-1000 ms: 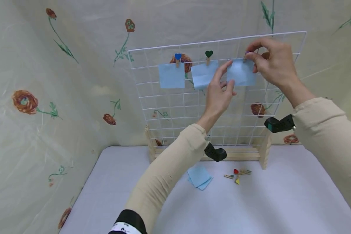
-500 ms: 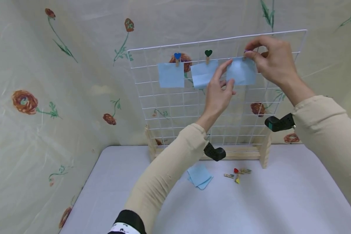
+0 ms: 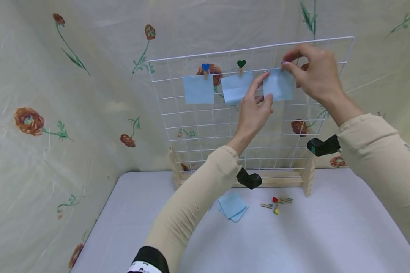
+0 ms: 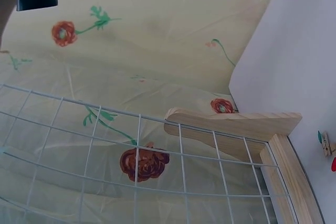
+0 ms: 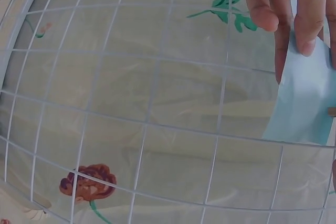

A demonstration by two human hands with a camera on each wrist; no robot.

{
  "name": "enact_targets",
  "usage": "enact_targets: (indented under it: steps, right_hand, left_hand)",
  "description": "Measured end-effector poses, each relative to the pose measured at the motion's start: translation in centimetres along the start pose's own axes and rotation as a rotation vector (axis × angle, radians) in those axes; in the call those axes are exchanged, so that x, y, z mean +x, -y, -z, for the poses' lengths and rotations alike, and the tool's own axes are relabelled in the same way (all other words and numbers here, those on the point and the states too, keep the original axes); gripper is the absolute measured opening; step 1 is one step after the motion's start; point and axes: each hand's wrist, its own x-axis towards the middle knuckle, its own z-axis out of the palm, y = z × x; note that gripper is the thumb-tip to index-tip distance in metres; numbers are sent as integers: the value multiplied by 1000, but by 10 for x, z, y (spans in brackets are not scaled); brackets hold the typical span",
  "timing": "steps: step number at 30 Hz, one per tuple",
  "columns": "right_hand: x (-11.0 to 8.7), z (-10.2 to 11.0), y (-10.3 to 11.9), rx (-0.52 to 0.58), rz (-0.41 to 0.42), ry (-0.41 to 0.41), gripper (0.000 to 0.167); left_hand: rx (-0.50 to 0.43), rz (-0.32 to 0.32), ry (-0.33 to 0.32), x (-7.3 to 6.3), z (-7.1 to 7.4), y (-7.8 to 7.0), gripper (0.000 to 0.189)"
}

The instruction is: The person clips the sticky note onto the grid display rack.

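Note:
In the head view, a light blue paper note (image 3: 278, 86) lies against the white wire grid (image 3: 205, 131), high on its right half. My left hand (image 3: 254, 110) pinches the note's left edge between fingers and thumb; the right wrist view shows those fingers (image 5: 308, 19) in front of and behind the paper. At the note's top edge, my right hand (image 3: 319, 74) pinches a small clothespin (image 3: 284, 61) with a purple head, mostly covered by fingertips. Two more blue notes hang to the left, one under a blue-heart clothespin (image 3: 205, 68), the other under a green-heart clothespin (image 3: 241, 64).
Wooden feet (image 3: 308, 176) hold the grid upright at the back of the white table (image 3: 259, 242). In front of it lie a few spare blue notes (image 3: 233, 206) and several small clothespins (image 3: 276, 209), one red and one yellow among them. A flower-patterned sheet (image 3: 99, 76) hangs behind.
The head view has shifted slightly. Both hands keep their grips on the note and the clothespin, with the right fingers now covering more of the clothespin.

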Motion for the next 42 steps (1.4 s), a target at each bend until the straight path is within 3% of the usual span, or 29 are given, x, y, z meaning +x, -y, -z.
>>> enact_targets:
  steps: [8,11,21,28,42]
  right_hand:
    - [-3,-2,0,32,9,12,29]
    - [-5,-1,-1,45,10,6,27]
    - [-12,2,-8,59,-65,-32,28]
    - [-14,3,-14,25,-63,-58,26]
    - [-34,0,-26,18,-102,25,27]
  left_hand:
    - [-32,4,11,12,-4,31,51]
    - [-48,3,8,12,-4,35,50]
    - [-30,29,101,7,-3,40,50]
    - [30,-22,70,7,-2,41,46]
    - [78,-86,101,2,10,47,32]
